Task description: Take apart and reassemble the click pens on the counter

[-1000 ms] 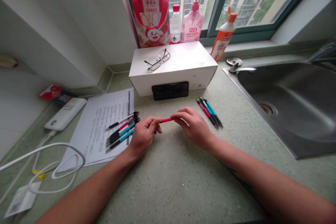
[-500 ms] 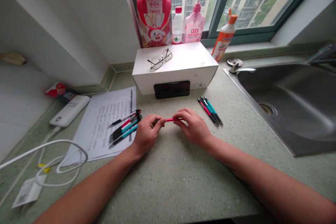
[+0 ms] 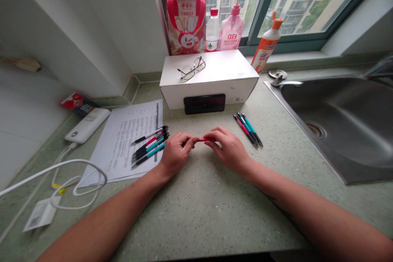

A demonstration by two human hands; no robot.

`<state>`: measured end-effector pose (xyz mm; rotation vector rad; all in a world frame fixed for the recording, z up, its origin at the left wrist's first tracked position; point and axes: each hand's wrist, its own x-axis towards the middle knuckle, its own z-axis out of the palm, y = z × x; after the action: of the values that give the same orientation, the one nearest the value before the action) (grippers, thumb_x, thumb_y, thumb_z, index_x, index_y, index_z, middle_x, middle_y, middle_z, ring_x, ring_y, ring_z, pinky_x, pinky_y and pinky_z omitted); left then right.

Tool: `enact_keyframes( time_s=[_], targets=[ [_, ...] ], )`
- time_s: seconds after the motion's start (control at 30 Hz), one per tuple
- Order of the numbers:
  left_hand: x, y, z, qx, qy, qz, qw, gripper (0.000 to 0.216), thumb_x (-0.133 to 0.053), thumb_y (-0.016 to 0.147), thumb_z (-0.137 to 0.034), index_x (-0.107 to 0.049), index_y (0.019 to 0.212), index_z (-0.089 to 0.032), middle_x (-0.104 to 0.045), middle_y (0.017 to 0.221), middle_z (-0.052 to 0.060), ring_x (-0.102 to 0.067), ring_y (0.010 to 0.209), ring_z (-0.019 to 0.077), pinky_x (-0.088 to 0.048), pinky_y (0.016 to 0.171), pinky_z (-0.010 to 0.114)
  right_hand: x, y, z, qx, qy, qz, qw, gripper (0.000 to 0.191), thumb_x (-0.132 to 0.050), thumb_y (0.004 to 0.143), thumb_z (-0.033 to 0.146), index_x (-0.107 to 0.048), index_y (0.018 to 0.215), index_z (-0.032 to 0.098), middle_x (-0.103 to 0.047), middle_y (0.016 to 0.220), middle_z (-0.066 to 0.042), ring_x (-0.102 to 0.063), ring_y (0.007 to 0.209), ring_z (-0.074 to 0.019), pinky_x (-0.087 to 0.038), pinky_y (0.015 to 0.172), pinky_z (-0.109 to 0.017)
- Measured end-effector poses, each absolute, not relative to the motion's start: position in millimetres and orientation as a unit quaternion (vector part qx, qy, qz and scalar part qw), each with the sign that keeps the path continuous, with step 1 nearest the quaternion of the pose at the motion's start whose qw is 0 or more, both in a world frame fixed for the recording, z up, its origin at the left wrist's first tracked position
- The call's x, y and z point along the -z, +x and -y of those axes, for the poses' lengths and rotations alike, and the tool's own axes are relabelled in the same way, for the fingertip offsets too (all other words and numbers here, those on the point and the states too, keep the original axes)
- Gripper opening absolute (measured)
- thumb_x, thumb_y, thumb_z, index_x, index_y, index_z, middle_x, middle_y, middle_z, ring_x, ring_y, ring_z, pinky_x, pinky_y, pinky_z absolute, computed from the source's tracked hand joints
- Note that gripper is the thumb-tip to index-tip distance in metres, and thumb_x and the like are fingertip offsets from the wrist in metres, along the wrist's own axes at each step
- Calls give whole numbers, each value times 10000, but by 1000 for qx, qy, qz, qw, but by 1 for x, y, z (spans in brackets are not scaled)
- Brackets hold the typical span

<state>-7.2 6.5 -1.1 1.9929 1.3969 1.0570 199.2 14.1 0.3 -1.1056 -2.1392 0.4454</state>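
A red pen [image 3: 202, 140] lies level between my two hands over the middle of the counter. My left hand [image 3: 178, 149] pinches its left end between thumb and fingers, which cover that end. The right end is gripped by my right hand [image 3: 229, 147], so only a short red stretch shows. Beside my left hand, several pens [image 3: 150, 147] in white, red and teal with black grips rest on printed sheets [image 3: 113, 147]. To the right of my right hand lies another group of red and teal pens [image 3: 248, 130].
Behind my hands a black phone [image 3: 205, 104] leans on a white box [image 3: 211, 73] topped with glasses [image 3: 193, 68]. A power bank [image 3: 87, 125] and white cable [image 3: 76, 163] lie left. The steel sink [image 3: 340, 131] is right. Bottles [image 3: 232, 30] stand by the window.
The whole view has shifted slightly, so everything appears a little further right. Both hands keep their grip on the red pen, and slightly less of its red barrel shows between them.
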Motion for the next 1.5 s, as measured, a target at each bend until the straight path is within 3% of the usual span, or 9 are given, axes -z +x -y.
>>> enact_keyframes(
  time_s=[0.23, 0.33, 0.43, 0.53, 0.63, 0.93, 1.17, 1.5],
  targets=[
    [0, -6, -6, -401, 741, -493, 217, 203, -624, 962, -352, -730, 896, -192, -707, 801, 23, -613, 722, 163, -448, 689, 286, 0, 199, -14, -177, -450, 822, 301, 213, -553, 1008, 355, -679, 1093, 206, -694, 952, -66, -641, 897, -221, -494, 781, -354],
    [0, -6, -6, -386, 740, -506, 216, 238, -605, 970, -354, -727, 848, -189, -696, 763, 23, -605, 705, 164, -440, 673, 288, 0, 200, -14, -167, -445, 824, 309, 175, -560, 1005, 318, -690, 976, 204, -682, 943, -66, -629, 890, -217, -490, 780, -346],
    [1, -6, -6, -372, 740, -518, 215, 306, -581, 977, -379, -714, 782, -185, -677, 714, 24, -598, 681, 167, -431, 652, 293, 0, 200, -14, -161, -439, 821, 327, 105, -609, 975, 272, -676, 996, 194, -676, 988, -74, -625, 921, -218, -493, 803, -346],
    [1, -6, -6, -370, 735, -524, 221, 318, -579, 973, -392, -707, 768, -185, -679, 717, 26, -604, 682, 168, -441, 661, 297, 1, 200, -14, -161, -445, 826, 305, 179, -603, 981, 331, -678, 1072, 196, -692, 1001, -79, -629, 925, -230, -493, 803, -365],
    [1, -6, -6, -371, 734, -525, 219, 291, -583, 970, -386, -716, 801, -190, -695, 746, 30, -618, 705, 174, -451, 679, 302, 1, 201, -16, -148, -443, 835, 292, 223, -546, 1010, 368, -704, 1014, 211, -700, 935, -73, -622, 888, -229, -485, 781, -368],
    [0, -6, -8, -361, 715, -551, 236, 399, -510, 999, -421, -698, 745, -178, -649, 669, 26, -600, 658, 171, -443, 633, 293, -1, 204, -18, -87, -437, 829, 339, 133, -569, 995, 255, -681, 939, 213, -688, 918, -77, -613, 874, -230, -477, 780, -367],
    [1, -5, -10, -409, 698, -544, 220, 136, -598, 948, -270, -704, 951, -185, -690, 879, 40, -622, 813, 177, -496, 745, 294, -1, 208, -24, -96, -470, 799, 363, 162, -537, 1004, 256, -682, 1049, 201, -697, 1025, -103, -611, 956, -260, -481, 842, -418],
    [4, -11, -13, -469, 637, -566, 232, 128, -576, 932, -239, -677, 991, -188, -670, 925, 44, -617, 829, 176, -506, 778, 310, -4, 210, -26, -112, -478, 765, 416, 177, -509, 995, 215, -678, 1048, 213, -679, 1006, -97, -594, 960, -258, -475, 854, -429]
  ],
)
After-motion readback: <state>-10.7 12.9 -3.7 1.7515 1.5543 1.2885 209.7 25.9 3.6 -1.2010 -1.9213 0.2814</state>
